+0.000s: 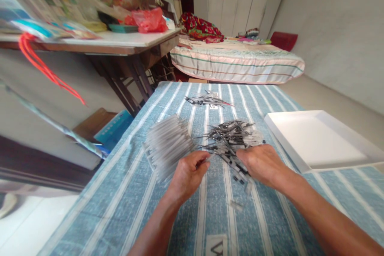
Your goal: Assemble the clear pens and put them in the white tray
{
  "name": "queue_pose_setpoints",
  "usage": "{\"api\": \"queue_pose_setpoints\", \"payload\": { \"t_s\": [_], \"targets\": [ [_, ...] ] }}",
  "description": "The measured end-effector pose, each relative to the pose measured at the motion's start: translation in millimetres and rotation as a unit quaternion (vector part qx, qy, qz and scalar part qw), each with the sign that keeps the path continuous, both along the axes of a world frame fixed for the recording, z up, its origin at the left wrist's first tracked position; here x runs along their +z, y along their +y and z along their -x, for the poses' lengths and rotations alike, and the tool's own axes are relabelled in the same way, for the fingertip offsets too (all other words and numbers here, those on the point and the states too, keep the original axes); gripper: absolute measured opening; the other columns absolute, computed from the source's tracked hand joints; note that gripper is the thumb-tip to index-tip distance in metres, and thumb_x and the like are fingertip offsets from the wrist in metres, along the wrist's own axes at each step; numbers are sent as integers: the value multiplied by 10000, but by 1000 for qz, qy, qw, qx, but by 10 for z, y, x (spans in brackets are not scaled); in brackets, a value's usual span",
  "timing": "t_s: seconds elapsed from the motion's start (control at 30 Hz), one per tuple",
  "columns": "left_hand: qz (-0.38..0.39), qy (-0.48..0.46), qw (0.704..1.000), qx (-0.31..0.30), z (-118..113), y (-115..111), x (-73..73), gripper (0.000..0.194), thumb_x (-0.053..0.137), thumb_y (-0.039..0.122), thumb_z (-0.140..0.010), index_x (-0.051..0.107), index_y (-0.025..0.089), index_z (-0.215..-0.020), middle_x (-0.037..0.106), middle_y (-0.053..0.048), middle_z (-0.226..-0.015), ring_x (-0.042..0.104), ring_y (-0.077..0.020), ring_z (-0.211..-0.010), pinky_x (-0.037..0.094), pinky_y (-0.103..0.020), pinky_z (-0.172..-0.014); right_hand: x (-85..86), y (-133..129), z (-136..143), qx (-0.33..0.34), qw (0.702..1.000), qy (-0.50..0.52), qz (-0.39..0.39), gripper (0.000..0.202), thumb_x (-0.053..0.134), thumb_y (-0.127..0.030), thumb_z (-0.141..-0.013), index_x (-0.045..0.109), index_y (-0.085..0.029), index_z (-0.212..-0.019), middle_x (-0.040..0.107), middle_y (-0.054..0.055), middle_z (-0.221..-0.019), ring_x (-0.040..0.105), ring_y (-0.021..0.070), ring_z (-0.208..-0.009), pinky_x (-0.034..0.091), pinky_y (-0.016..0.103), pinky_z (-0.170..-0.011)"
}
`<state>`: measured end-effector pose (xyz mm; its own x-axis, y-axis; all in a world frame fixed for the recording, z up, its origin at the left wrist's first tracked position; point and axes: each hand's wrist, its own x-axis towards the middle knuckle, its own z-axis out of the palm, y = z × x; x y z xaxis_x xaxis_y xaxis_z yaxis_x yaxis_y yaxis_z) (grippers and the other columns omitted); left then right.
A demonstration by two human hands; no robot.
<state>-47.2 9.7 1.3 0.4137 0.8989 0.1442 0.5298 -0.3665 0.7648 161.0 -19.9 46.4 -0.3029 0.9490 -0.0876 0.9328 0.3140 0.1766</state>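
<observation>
My left hand [190, 170] is closed, with a small pale translucent piece [211, 157] pinched between thumb and forefinger. My right hand [262, 164] has its fingers curled down at the right side of a loose pile of thin dark sticks [232, 132]; its fingertips are partly hidden, and what they hold I cannot make out. Black and clear short parts [232, 159] lie mixed in the pile, between the two hands. Left of my left hand lies a neat stack of pale translucent tube-like pieces [169, 144], blurred.
A blue striped cloth [120, 208] covers the table. A smaller cluster of dark sticks [207, 99] lies farther back. The shallow white box [333, 140] stands at the right. A cluttered side table [120, 44] is at left, and a bed [237, 60] stands beyond.
</observation>
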Motion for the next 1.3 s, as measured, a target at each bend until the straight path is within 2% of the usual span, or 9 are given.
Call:
{"api": "queue_pose_setpoints", "payload": {
  "t_s": [0.2, 0.43, 0.63, 0.73, 0.97, 1.07, 1.17, 1.23, 1.3],
  "targets": [
    [-7, 2, 1000, 2, 4, -3, -12, 192, 497, 204, -765, 655, 182, -873, 670, -21, -791, 603, -159, -719, 450, -245, -666, -31, 0, -45, 7, 1000, 7, -11, 200, 449, -72, -764, 618, -174, -727, 690, 77, -626, 633, 208, -554, 321, 252, -463],
    [19, -4, 999, -42, 8, -12, 11, 174, 484, 207, -768, 642, 185, -839, 633, -8, -737, 572, -143, -679, 426, -226, -623, 24, 0, -30, 57, 998, -19, -14, 160, 474, -69, -782, 599, -164, -755, 683, 73, -655, 622, 194, -569, 322, 252, -488],
    [169, -42, 979, -104, 17, -44, 65, 151, 476, 208, -747, 625, 185, -754, 560, 28, -603, 517, -115, -542, 401, -213, -518, 94, -5, -59, 133, 990, -35, -36, 148, 472, -83, -808, 583, -171, -766, 654, 47, -638, 580, 178, -570, 317, 263, -524],
    [240, -88, 962, -98, 10, -56, 88, 122, 504, 190, -716, 622, 172, -740, 573, 26, -616, 507, -101, -515, 407, -208, -501, 102, -11, -73, 151, 987, -27, -48, 141, 477, -89, -814, 575, -173, -757, 643, 39, -636, 556, 162, -560, 307, 265, -533],
    [265, -119, 953, -80, -35, -66, 78, 82, 546, 191, -696, 616, 167, -731, 566, 27, -598, 491, -94, -502, 392, -207, -489, 42, -51, 28, 185, 978, -18, -99, 133, 497, -82, -804, 558, -168, -724, 608, 34, -603, 526, 158, -538, 291, 285, -525],
    [291, -152, 941, -78, -66, -73, 78, 77, 577, 189, -687, 604, 152, -749, 567, 28, -609, 485, -86, -494, 388, -205, -483, 28, -103, 94, 209, 965, 25, -156, 142, 474, -87, -826, 576, -160, -759, 581, 24, -573, 504, 158, -528, 296, 293, -527],
    [282, -202, 936, -52, -85, -68, 79, 105, 607, 204, -698, 586, 142, -780, 558, 33, -585, 492, -87, -502, 383, -201, -480, 9, -184, 107, 209, 944, 131, -221, 172, 433, -110, -857, 596, -149, -897, 564, 8, -558, 491, 152, -530, 314, 287, -539],
    [268, -252, 930, -24, -89, -61, 81, 122, 620, 208, -707, 578, 143, -802, 558, 34, -576, 501, -90, -520, 391, -200, -489, -31, -240, 75, 181, 937, 207, -216, 188, 417, -144, -875, 601, -150, -916, 578, 5, -573, 500, 138, -535, 333, 273, -553],
    [257, -301, 918, -1, -90, -60, 88, 138, 635, 208, -707, 572, 146, -814, 566, 33, -579, 513, -93, -537, 407, -203, -506, -100, -290, 21, 132, 946, 248, -160, 202, 416, -193, -888, 613, -158, -863, 610, 11, -610, 531, 126, -555, 348, 254, -564]
  ]
}}
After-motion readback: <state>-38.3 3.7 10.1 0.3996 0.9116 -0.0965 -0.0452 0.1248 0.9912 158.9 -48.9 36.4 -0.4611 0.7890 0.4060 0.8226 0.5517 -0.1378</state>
